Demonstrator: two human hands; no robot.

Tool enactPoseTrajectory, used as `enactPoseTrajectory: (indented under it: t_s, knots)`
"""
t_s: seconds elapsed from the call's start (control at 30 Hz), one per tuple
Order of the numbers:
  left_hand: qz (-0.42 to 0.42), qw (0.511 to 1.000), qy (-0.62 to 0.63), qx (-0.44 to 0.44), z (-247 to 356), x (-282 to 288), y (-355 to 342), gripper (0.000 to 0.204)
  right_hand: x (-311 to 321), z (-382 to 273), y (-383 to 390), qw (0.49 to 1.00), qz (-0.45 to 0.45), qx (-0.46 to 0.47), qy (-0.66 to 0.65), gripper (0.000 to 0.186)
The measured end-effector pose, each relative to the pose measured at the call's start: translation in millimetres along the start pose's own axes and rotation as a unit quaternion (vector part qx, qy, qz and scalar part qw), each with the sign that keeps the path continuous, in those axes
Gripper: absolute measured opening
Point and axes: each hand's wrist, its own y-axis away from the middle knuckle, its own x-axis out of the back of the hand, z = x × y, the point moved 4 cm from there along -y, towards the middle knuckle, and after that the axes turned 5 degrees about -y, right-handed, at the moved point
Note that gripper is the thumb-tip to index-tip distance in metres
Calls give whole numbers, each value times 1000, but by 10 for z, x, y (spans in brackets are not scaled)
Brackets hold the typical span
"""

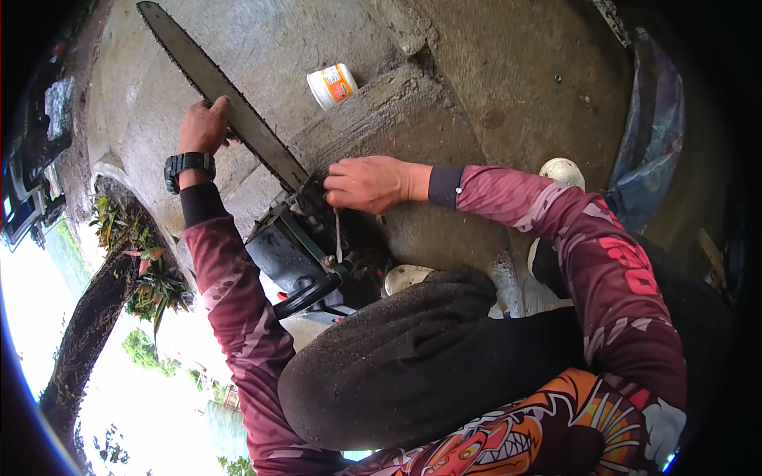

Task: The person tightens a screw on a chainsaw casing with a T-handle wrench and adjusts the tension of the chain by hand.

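A chainsaw (292, 252) with a dark, oily body lies on the concrete by my knee. Its long guide bar (262, 136), with the chain around its edge, points up and left. My left hand (205, 127), a black watch on its wrist, pinches the bar partway along, thumb on top and fingers at the edge. Beside the bar's base, my right hand (371, 184) is closed above the saw body. A thin, pale rod (339, 236) runs down from its fingers toward the saw; its other end is hidden in the hand.
A white tub (332, 86) with an orange label lies beyond the bar. My shoe (406, 278) is close to the saw. Bluish plastic sheeting (652, 135) lies at the right. A tree trunk (87, 317) and plants (147, 262) stand past the concrete's left edge.
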Motion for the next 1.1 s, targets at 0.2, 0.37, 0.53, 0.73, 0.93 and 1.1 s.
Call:
enactPoseTrajectory:
  t_s: [0.2, 0.37, 0.53, 0.73, 0.93, 1.1]
  knots:
    - [-3, 1000, -15, 1, 22, 2, 31, 48, -36, 31, 13, 994, 54, -66, -63, 20]
    - [5, 1000, -7, -9, 61, -1, 54, 48, -9, 111, 21, 1000, 20, -3, -18, 23]
    - [2, 1000, -20, -17, 46, -2, 2, 48, -39, 24, -13, 975, 28, -180, -124, 22]
    - [8, 1000, -18, -10, 38, -13, 43, 47, -146, 222, -86, 633, -44, -615, -469, 38]
    - [3, 1000, 12, -4, 19, 0, 63, 46, 58, 145, 2, 807, 16, -508, -301, 36]
    - [2, 1000, 9, -14, 31, -11, -9, 48, 37, -34, 104, 919, 73, -325, -211, 23]
